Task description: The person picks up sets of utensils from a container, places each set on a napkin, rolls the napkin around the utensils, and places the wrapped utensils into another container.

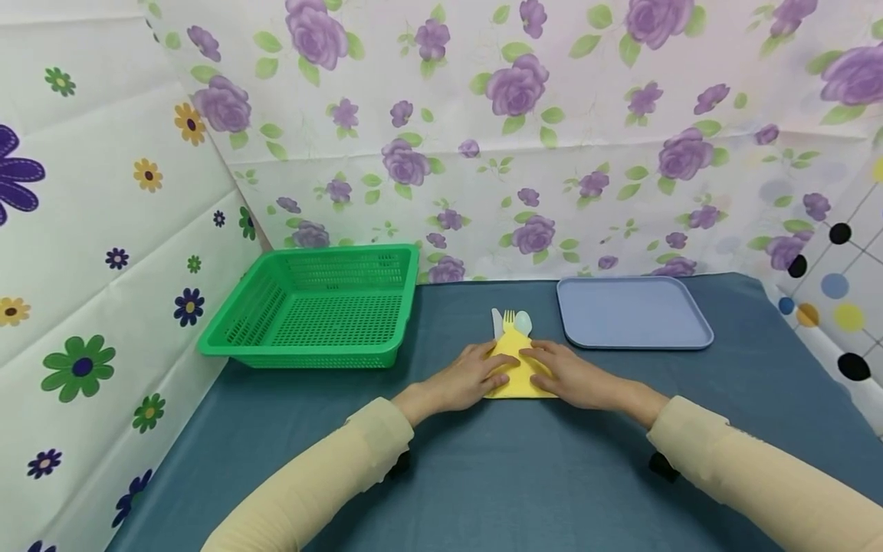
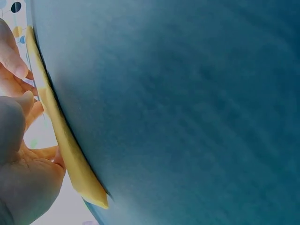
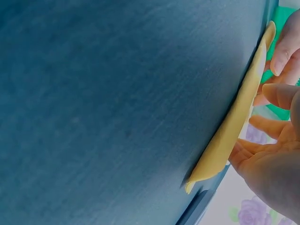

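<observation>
A folded yellow napkin (image 1: pixel 522 381) lies on the blue-grey cloth in front of me. From its far end stick out a white knife (image 1: pixel 497 323), a yellow fork (image 1: pixel 509 320) and a pale spoon (image 1: pixel 523 323), side by side; their lower parts are hidden in the napkin. My left hand (image 1: pixel 474 376) rests on the napkin's left side with spread, relaxed fingers. Opposite it, my right hand (image 1: pixel 574 374) touches the right side in the same way. In both wrist views the napkin (image 2: pixel 70 152) appears low and edge-on, the fingers over its upper face.
A green plastic basket (image 1: pixel 310 349) stands at the back left. At the back right lies a blue-grey tray (image 1: pixel 635 314). Flowered sheets (image 1: pixel 441 100) hang behind the table (image 1: pixel 510 475) and along its left side; a dotted one is at the right.
</observation>
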Tool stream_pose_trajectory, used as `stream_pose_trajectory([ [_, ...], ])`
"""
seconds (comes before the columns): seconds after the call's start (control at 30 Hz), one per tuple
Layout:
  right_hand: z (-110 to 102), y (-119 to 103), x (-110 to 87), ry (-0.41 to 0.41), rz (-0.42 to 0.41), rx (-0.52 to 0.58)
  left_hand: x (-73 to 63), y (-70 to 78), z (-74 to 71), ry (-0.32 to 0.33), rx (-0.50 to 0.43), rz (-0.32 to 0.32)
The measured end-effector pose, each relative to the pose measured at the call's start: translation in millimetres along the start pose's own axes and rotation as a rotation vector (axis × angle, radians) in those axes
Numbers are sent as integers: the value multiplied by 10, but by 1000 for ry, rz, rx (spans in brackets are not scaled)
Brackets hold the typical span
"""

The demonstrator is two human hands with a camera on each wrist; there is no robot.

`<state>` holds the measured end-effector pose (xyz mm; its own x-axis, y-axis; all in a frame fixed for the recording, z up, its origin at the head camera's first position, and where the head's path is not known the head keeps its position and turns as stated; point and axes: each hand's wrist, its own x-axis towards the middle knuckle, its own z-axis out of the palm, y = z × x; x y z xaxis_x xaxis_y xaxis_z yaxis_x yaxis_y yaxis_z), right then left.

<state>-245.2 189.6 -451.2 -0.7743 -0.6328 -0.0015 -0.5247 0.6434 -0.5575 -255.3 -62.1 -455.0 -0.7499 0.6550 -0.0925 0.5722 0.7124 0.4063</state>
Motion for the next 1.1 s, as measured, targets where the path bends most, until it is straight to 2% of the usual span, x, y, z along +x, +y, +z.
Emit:
stream_pose_trajectory([
  [0.13, -1, -2, -20, -13, -11, 4, -21, -12, 12, 8, 4, 5],
  [0.37, -3, 49, -145, -96, -76, -67, -110, 3, 23, -59, 67, 69],
  [0.57, -26, 123, -242, -89, -112, -169, -119, 1, 9, -97, 71, 79],
  [0.73, -53, 238, -360, -68, -119, -166, -92, 20, -1, -94, 78, 94],
  [0.87, -73, 280, -443, -39, -146, -199, -66, 70, 9, -70, 144, 101],
  [1.1, -114, 230, -458, -78, -105, -229, -38, 235, 40, -51, 326, 135],
])
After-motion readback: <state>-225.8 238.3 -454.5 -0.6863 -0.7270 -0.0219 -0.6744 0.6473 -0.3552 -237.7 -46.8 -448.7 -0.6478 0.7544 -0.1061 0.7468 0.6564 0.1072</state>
